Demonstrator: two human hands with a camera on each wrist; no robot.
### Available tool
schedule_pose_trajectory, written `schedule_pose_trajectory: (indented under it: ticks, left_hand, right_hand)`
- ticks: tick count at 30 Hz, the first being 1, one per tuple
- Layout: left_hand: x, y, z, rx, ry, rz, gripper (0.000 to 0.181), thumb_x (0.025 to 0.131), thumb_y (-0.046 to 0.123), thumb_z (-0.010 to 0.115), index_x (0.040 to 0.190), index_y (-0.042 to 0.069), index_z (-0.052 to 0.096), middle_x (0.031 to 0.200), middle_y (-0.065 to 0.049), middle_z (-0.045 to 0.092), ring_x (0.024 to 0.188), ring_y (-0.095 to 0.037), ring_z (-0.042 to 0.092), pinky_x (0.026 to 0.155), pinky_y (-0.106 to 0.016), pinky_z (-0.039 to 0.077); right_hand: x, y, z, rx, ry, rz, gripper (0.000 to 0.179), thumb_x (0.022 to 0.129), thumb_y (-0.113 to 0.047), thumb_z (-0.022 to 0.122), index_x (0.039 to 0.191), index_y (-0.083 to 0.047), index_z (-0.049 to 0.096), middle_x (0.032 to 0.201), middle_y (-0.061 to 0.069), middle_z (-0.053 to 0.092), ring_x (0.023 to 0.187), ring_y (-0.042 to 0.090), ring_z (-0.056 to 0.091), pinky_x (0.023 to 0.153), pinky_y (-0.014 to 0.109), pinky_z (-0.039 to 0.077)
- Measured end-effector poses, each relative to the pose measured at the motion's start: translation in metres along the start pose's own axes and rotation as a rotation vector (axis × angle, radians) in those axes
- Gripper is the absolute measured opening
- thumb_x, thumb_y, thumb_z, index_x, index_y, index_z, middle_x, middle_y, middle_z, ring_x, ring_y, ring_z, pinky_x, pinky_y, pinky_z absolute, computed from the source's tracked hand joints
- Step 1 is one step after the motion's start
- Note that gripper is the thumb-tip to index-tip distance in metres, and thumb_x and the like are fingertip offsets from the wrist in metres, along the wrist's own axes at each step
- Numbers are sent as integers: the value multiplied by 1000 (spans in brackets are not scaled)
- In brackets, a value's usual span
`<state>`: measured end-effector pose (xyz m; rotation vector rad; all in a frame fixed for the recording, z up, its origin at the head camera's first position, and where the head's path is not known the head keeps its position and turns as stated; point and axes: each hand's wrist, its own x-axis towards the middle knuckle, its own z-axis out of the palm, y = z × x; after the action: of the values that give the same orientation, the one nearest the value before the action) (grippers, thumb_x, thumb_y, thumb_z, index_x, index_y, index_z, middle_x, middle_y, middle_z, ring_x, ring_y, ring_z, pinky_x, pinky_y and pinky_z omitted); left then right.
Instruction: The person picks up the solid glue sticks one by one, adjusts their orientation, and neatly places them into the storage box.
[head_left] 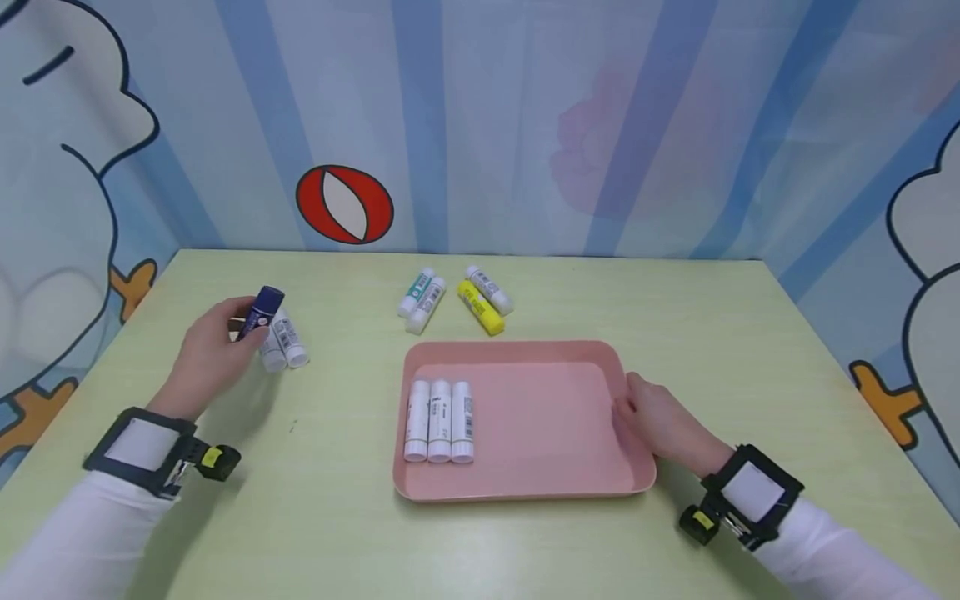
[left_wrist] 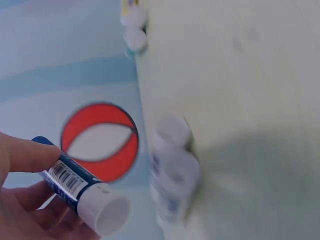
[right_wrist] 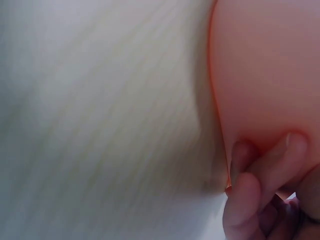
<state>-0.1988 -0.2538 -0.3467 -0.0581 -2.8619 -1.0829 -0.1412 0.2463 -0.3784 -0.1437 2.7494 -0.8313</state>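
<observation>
My left hand [head_left: 217, 350] pinches a dark blue glue stick [head_left: 262, 312] between thumb and fingers, above the table's left side. In the left wrist view, the barcode and white end of this glue stick [left_wrist: 75, 185] show. Just beyond that hand, two white glue sticks [head_left: 291, 337] lie side by side. Over on the right, my right hand [head_left: 667, 421] grips the right rim of a pink tray [head_left: 547, 417]. Three white glue sticks [head_left: 440, 421] lie in a row at the tray's left end. The right wrist view shows the fingers [right_wrist: 280, 165] at the tray's edge.
Behind the tray lie a green-labelled glue stick [head_left: 416, 291], a white one [head_left: 426, 305], a yellow one [head_left: 481, 307] and another white one [head_left: 490, 289]. A printed blue curtain [head_left: 495, 125] stands along the back edge of the pale table [head_left: 315, 533].
</observation>
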Motion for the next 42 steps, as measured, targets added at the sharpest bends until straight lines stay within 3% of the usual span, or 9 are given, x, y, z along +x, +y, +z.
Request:
schedule_pose_trajectory:
  ticks: [5,13,16,20,23,28,34,42]
  left_hand:
    - [-5,35,8,-99,-65,59,52,102,17,49,144,-8,32,132,-32,46,118,-44,45,92,-56,44]
    - [-13,78,24,-190,-193,77,53,100,10,54,145,-4,31,135,-26,46,120,-39,47,96,-52,45]
    - [-14,87,33,-226,-227,71,59,99,8,55,148,1,25,134,-25,46,119,-39,48,96,-50,46]
    - [-15,94,46,-281,-266,119,69,96,3,58,151,12,17,128,-24,51,114,-37,53,95,-49,47]
    - [-16,101,56,-300,-303,172,68,96,2,59,150,16,20,128,-22,52,110,-35,55,93,-47,48]
    - [-18,116,71,-317,-396,207,57,97,4,58,145,15,29,126,-19,52,108,-33,56,87,-42,52]
    - [-19,130,88,-292,-481,198,54,96,11,62,141,17,33,117,-14,55,103,-28,56,83,-36,53]
    - [-16,151,107,-205,-516,237,54,93,14,66,136,14,33,106,-11,58,92,-23,58,75,-31,53]
  right_hand:
    - [0,0,0,-3,-1,7,15,101,-7,42,106,7,45,68,8,43,53,17,46,46,26,38]
    - [0,-1,-1,16,-12,17,15,101,-8,42,106,6,45,69,8,43,53,17,46,46,26,38]
    - [0,-1,-1,13,-9,12,15,101,-8,42,105,6,45,68,8,43,53,17,46,46,27,38]
    - [1,-1,-1,7,-8,7,16,101,-9,42,106,6,45,68,8,43,53,17,46,45,27,38]
    - [1,-1,-1,2,-8,7,16,101,-9,42,106,6,45,68,8,43,52,17,46,46,27,38]
    - [1,-1,-1,-7,1,6,14,101,-8,42,103,5,45,67,7,42,52,16,45,46,27,38]
    - [1,0,0,-10,8,-7,13,101,-8,41,101,5,45,67,7,41,52,16,44,46,26,37]
    - [0,-1,0,-5,1,10,14,101,-8,42,103,5,46,67,7,42,53,16,45,46,26,37]
